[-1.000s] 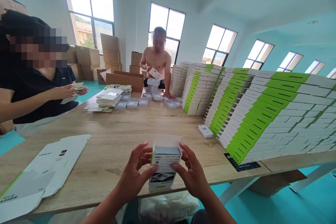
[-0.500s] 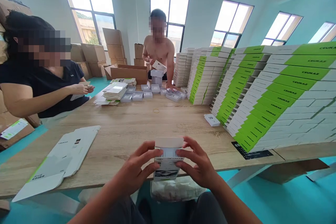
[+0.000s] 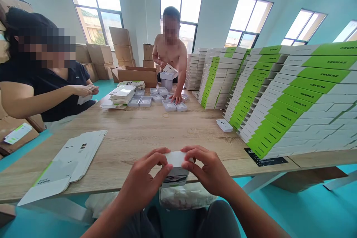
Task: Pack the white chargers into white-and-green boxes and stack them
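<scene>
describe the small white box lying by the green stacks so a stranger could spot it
On the wooden table, find the tall stacks of white boxes with green bands on the right. At their left foot lies the small white box, flat on the tabletop. Unlike its neighbours, it sits alone, unstacked, with dark marks on top.

Hands: 2, left hand (image 3: pixel 141 178), right hand (image 3: pixel 209 169); sm. box (image 3: pixel 175 163): 1, held betw. both; co-workers: 2, 1 at left (image 3: pixel 47 96), 1 opposite (image 3: pixel 169 54); table (image 3: pixel 139 134): 1; white trays (image 3: pixel 145 101): approx. 8; pile of flat box blanks (image 3: pixel 78 160): 1; rubber band (image 3: pixel 166 115): 1; loose white box (image 3: pixel 224 125): 1; black card (image 3: pixel 264 161): 1; open carton (image 3: pixel 134 76): 1; windows (image 3: pixel 181 11): 6; stacked boxes (image 3: pixel 279 100): too many to count
</scene>
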Demonstrator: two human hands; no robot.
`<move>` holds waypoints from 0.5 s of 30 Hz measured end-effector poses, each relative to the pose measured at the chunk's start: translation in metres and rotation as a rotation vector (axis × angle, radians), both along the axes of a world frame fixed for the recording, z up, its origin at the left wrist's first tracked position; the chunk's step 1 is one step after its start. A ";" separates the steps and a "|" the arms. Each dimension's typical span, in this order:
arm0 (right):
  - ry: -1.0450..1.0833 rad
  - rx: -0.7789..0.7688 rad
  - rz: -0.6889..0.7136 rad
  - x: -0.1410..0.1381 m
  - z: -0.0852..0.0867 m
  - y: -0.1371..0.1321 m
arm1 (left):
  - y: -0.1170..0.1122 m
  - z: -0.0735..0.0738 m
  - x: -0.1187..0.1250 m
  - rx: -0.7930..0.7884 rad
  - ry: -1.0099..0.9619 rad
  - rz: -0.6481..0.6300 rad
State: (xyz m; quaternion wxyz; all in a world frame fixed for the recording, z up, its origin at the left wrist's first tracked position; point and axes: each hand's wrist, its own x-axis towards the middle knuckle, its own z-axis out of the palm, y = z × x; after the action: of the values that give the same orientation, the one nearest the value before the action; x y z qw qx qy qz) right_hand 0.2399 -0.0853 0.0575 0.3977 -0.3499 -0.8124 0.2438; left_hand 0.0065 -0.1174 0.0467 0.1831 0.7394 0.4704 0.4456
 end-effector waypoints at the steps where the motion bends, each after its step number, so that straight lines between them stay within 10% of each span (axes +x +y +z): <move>1: 0.019 -0.024 -0.037 -0.003 0.000 0.001 | 0.000 0.001 0.003 -0.052 -0.051 0.045; 8: 0.129 -0.069 -0.066 -0.007 -0.003 0.001 | 0.000 0.003 0.013 -0.037 -0.176 0.065; 15: 0.053 0.309 0.142 0.010 -0.016 0.008 | 0.000 -0.004 0.002 0.110 -0.116 -0.015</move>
State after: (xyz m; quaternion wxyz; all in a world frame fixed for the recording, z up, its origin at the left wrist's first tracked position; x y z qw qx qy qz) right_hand 0.2503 -0.0776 0.0413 0.4499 -0.2198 -0.8520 0.1528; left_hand 0.0089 -0.1176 0.0423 0.1726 0.7247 0.4284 0.5113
